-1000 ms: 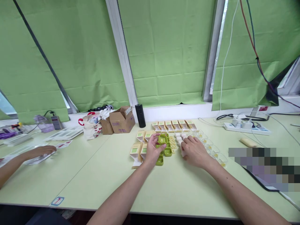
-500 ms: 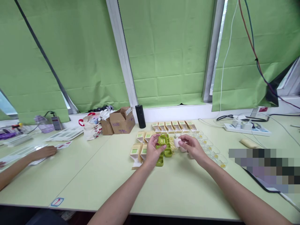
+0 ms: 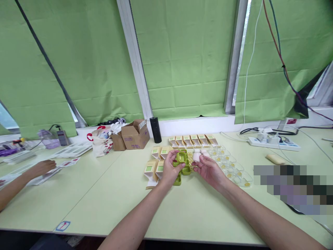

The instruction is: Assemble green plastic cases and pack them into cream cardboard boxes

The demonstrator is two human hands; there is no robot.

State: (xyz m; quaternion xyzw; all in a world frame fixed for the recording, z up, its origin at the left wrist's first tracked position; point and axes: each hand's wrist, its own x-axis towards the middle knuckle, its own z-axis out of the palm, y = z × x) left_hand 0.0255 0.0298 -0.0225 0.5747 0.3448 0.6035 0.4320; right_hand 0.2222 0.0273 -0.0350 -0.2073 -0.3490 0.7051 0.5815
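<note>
My left hand (image 3: 171, 170) grips a small olive-green square case (image 3: 181, 157) with a hollow middle, held up toward me. My right hand (image 3: 212, 172) is turned partly palm-up, its thumb and fingers closed on a small white rounded piece (image 3: 196, 157) just right of the case. Under and between the hands lie more green cases (image 3: 186, 170) and small yellow pieces (image 3: 189, 156). Other white pieces (image 3: 204, 152) sit behind the right hand, which partly hides them. Clear plastic cups (image 3: 246, 180) with yellow bits inside stand in rows to its right.
Folded card boxes with green windows (image 3: 149, 168) stand left of the cases, and a row of card boxes (image 3: 194, 140) behind. Farther back are a black bottle (image 3: 155, 130), a cardboard box (image 3: 135, 135) and a power strip (image 3: 274, 143). Another person's hand (image 3: 43, 168) is at far left.
My right hand has rolled palm-up and lowered its fingers, with the white piece staying near the case. The left hand has barely shifted. The other person's hand has moved left and lifted.
</note>
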